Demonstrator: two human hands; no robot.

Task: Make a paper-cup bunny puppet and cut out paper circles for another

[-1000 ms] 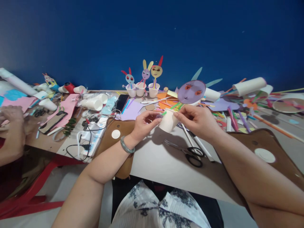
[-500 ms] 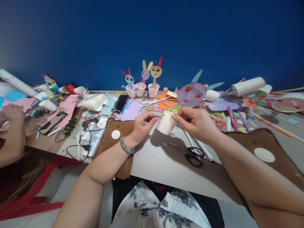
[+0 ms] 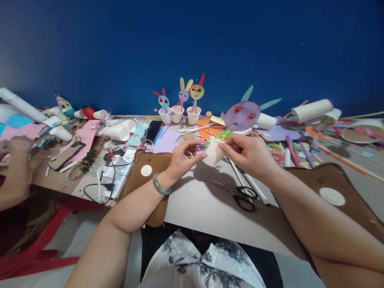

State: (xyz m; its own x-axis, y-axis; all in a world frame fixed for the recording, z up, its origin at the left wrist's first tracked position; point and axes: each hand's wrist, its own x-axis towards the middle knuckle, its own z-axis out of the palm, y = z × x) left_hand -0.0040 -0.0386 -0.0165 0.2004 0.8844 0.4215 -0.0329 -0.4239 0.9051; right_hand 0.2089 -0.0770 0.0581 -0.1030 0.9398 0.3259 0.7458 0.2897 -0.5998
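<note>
A white paper cup [image 3: 213, 154] is held tilted above the table. My right hand [image 3: 247, 152] is closed on the cup's rim, its thumb against the side. Rising from the cup on green and yellow strips is a purple paper face [image 3: 242, 116] with orange eyes and pale green ears. My left hand [image 3: 184, 156] is at the cup's left side, thumb and fingers apart, the thumb tip touching or very near the cup. A small purple piece [image 3: 201, 147] shows between its fingertips. Scissors with black handles [image 3: 244, 198] lie below on the table.
Three finished-looking cup puppets, one with a yellow face [image 3: 197, 91], stand at the back. A power strip [image 3: 120, 170] with cables, a phone [image 3: 153, 131] and brown bags [image 3: 147, 188] lie around. Another person's hands [image 3: 18, 152] are at far left. Coloured paper and sticks crowd the right.
My left thumb and fingers have opened from a pinch at the cup's left side. The cup and purple face have shifted slightly right, and the cup stands a little more upright.
</note>
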